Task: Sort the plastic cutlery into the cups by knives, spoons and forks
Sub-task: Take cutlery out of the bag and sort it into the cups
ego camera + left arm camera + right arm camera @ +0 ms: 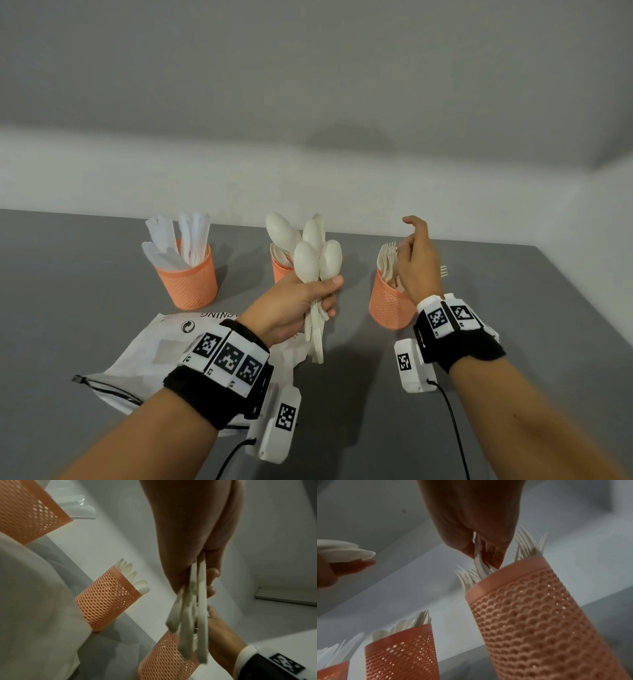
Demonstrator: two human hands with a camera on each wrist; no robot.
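Three orange mesh cups stand in a row on the grey table. The left cup (pixel 187 284) holds white knives (pixel 178 245), the middle cup (pixel 281 270) holds spoons, and the right cup (pixel 390 306) holds forks (pixel 387 260). My left hand (pixel 308 294) grips a bunch of several white spoons (pixel 310 253) upright in front of the middle cup; their handles (pixel 193 615) hang below the fist. My right hand (pixel 416 260) is over the right cup, and its fingertips (pixel 486 553) pinch a fork (pixel 479 562) at the cup's mouth (pixel 510 566).
A crumpled white plastic bag (pixel 161 353) lies on the table near me, under my left wrist. One fork (pixel 444 271) lies on the table behind my right hand. The table's right edge (pixel 582 291) runs diagonally, with a pale wall behind.
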